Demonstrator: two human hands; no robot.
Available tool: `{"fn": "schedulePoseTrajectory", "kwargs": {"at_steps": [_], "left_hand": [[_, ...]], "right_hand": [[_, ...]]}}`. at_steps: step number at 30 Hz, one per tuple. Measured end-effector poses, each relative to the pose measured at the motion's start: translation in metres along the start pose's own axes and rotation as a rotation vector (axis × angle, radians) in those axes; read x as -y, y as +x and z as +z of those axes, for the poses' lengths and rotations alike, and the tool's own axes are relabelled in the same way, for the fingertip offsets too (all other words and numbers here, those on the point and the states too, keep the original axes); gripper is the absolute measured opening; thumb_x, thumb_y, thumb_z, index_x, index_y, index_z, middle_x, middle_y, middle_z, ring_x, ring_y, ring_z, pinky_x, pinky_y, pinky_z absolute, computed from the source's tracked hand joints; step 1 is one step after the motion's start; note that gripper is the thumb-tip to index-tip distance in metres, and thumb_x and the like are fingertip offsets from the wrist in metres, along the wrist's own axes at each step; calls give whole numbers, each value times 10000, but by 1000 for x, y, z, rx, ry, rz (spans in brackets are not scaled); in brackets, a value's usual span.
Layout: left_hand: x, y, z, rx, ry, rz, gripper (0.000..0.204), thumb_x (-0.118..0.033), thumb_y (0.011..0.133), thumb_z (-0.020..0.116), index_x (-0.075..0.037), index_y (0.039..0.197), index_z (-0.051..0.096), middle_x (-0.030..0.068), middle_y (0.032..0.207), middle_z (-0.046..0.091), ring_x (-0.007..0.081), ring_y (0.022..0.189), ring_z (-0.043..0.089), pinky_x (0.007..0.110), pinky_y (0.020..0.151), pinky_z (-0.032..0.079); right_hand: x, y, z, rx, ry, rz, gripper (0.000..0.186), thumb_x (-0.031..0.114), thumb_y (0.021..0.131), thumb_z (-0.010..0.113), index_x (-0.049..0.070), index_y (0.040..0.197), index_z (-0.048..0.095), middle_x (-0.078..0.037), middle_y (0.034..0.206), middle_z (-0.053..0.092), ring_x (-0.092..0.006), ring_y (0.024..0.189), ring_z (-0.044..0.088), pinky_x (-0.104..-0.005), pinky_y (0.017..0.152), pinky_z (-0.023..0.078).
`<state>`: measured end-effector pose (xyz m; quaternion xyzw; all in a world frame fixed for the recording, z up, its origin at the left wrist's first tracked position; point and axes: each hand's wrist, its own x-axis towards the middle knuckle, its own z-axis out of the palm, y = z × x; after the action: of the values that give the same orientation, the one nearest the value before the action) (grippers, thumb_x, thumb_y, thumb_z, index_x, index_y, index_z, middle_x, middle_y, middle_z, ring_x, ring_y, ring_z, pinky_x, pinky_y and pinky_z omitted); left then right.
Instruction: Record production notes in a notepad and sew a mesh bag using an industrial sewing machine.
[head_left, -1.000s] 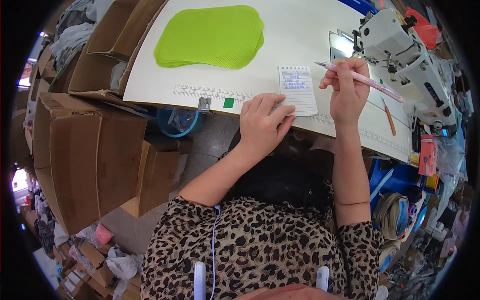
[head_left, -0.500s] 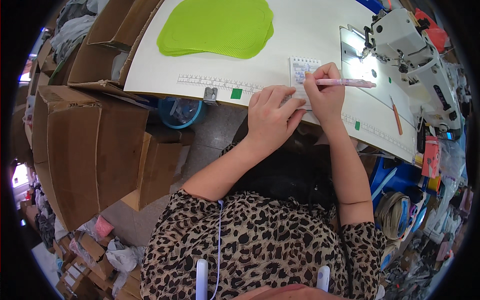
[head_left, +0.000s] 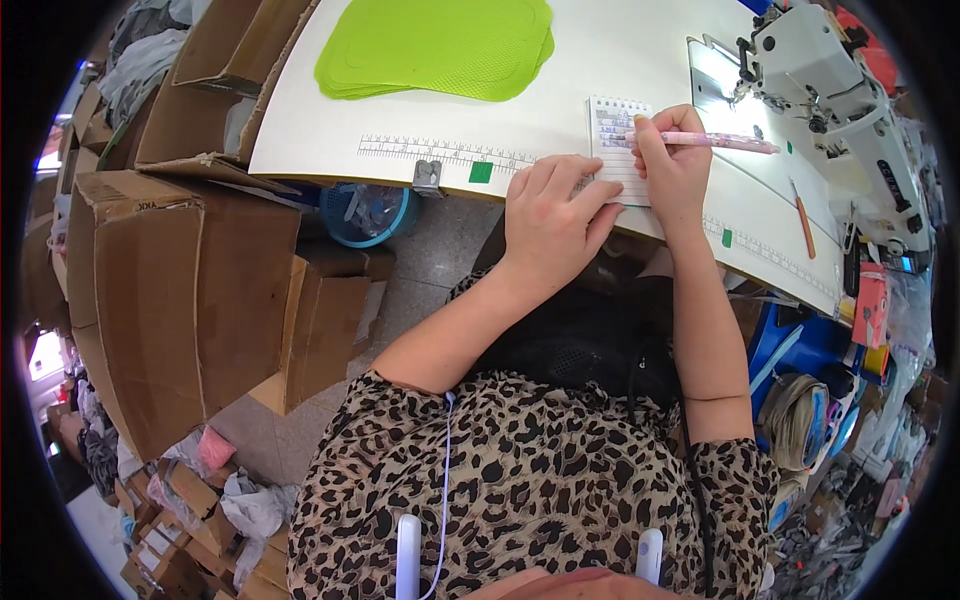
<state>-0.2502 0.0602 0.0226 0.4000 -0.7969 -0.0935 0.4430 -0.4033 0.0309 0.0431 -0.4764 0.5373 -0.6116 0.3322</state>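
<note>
White worktable [head_left: 300,110] before you, cluttered workroom all round. Your R hand [head_left: 675,175] is closed on a pink pen [head_left: 735,143], thumb + fingers pinching toward the tip end; barrel points off right. Tip is over the written lines of a small spiral notepad [head_left: 616,172]; can't tell if it touches paper. Your L hand [head_left: 555,215] grips nothing: fingers loosely bent, tips resting on pad's near L part. Hands just beside each other, not clasped. Pad lies by table's near edge. Along same edge to L: ruler markings [head_left: 430,150], green sq. [head_left: 481,172], metal clip [head_left: 428,176]. Far L: stack of bright green sheets [head_left: 435,45]. Far R: white sewing mach. [head_left: 815,55]. Orange-handled tool [head_left: 804,228] lies nearer, R side. Off table, L: blue basin [head_left: 408,218], cardboard boxes [head_left: 150,310].
</note>
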Motion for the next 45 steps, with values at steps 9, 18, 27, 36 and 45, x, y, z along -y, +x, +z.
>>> {"fn": "schedulePoseTrajectory", "kwargs": {"at_steps": [9,18,27,36,45], "left_hand": [[-2,0,-2,9,6,-7,186,-192,719,769,-168,893,707,9,1015,633,220,959,591,360,803,424],[2,-2,0,-1,15,16,195,-194,725,752,-159,907,692,14,1017,616,221,982,578,371,813,414],[2,-2,0,6,21,13,197,-199,728,751,-155,911,693,17,1027,615,222,986,575,374,812,413],[3,-2,-2,4,20,9,180,-191,733,762,-160,900,702,13,1021,633,221,954,586,360,812,420],[5,-3,-1,-17,7,17,168,-192,735,760,-159,888,701,9,1007,633,221,945,589,359,794,416]], "right_hand": [[-4,5,-9,-65,287,133,204,172,919,650,88,858,474,-26,661,568,-57,511,500,-193,431,393],[-10,7,-18,-306,613,-191,117,113,957,548,71,920,445,-55,757,557,-94,567,509,-234,454,416],[-7,6,-13,-294,462,-250,141,161,982,531,48,978,446,-80,784,580,-99,569,522,-229,484,432],[0,5,-6,-269,90,-294,206,130,1027,412,17,1198,431,-153,914,645,-83,584,534,-220,549,467],[10,13,-33,-185,-175,-452,477,-56,913,421,59,1365,322,-211,1408,405,-192,926,652,-236,726,529]]}}
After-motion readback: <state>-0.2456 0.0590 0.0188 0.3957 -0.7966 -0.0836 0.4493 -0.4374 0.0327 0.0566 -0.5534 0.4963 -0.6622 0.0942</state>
